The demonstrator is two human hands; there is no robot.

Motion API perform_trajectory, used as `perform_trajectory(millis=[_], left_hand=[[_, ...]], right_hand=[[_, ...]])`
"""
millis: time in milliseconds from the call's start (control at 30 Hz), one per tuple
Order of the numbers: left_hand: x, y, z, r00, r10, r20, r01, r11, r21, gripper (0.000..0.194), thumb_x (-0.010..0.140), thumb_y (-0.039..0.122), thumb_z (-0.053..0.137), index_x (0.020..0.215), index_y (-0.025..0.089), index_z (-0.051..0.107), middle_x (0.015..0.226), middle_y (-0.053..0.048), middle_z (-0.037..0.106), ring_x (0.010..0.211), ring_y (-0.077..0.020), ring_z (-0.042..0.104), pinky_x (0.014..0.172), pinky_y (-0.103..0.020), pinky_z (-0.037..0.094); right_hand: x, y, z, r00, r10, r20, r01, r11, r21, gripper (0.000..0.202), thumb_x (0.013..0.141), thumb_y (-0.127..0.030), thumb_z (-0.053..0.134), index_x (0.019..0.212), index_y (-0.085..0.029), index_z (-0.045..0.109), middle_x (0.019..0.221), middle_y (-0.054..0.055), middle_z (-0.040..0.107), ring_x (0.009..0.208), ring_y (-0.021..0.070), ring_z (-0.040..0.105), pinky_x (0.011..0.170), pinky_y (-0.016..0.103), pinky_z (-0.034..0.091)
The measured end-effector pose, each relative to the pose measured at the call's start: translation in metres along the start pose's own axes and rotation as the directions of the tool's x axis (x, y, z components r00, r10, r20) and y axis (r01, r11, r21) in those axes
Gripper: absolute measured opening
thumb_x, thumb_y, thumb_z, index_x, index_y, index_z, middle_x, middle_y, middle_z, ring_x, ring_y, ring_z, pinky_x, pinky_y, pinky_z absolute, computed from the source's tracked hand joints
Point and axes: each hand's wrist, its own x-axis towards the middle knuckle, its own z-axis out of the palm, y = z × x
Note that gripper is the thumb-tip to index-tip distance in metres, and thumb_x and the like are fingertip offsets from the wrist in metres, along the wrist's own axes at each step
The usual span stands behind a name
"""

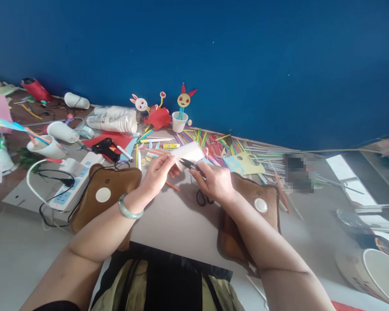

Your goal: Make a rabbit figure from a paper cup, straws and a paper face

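Observation:
My left hand, with a pale green bangle on its wrist, is closed in a pinch. What its fingertips hold is too small to make out. Close to its right, my right hand grips black scissors whose dark, white-marked blades point left toward the left fingertips. The hand hides their handles. Just behind both hands is a white paper piece. Black loop handles show on the table below my right hand; I cannot tell whether they belong to another tool.
Brown cushions lie under both forearms. A power strip with cords and a black glue gun are at left. Bagged paper cups, a cup with a rabbit-eared figure and scattered coloured sticks line the blue wall.

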Motion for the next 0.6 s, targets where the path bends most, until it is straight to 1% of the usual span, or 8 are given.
perform_trajectory(millis=[200,400,600], left_hand=[[-0.003,-0.0011,0.0008,0.999,0.052,0.008,-0.053,0.996,0.068,0.042,0.091,0.056,0.061,0.072,0.019,0.063,0.066,-0.002,0.064,0.063,-0.0136,0.062,0.059,-0.025,0.048],[-0.0027,-0.0042,0.0015,0.996,0.084,0.004,-0.084,0.995,0.057,0.041,0.091,0.055,0.061,0.073,0.019,0.062,0.069,-0.001,0.063,0.065,-0.0137,0.062,0.059,-0.025,0.047],[-0.0034,-0.0043,0.0016,0.998,0.062,-0.014,-0.061,0.997,0.047,0.04,0.09,0.056,0.063,0.074,0.019,0.062,0.068,-0.001,0.063,0.064,-0.0136,0.062,0.059,-0.024,0.047]], right_hand=[[0.0007,-0.0022,-0.0033,1.0,-0.005,0.025,0.005,1.0,-0.007,0.044,0.104,-0.046,0.037,0.077,-0.018,0.058,0.055,-0.001,0.051,0.048,0.0112,0.04,0.051,0.028,0.017],[0.0005,-0.0017,-0.0036,0.998,0.015,0.065,-0.016,1.0,0.014,0.046,0.104,-0.049,0.035,0.079,-0.019,0.059,0.055,-0.001,0.051,0.049,0.0118,0.039,0.052,0.028,0.016],[0.0005,-0.0002,-0.002,0.999,-0.002,0.045,0.0,0.999,0.042,0.045,0.105,-0.047,0.035,0.077,-0.019,0.058,0.055,-0.001,0.051,0.049,0.0118,0.038,0.051,0.027,0.019]])
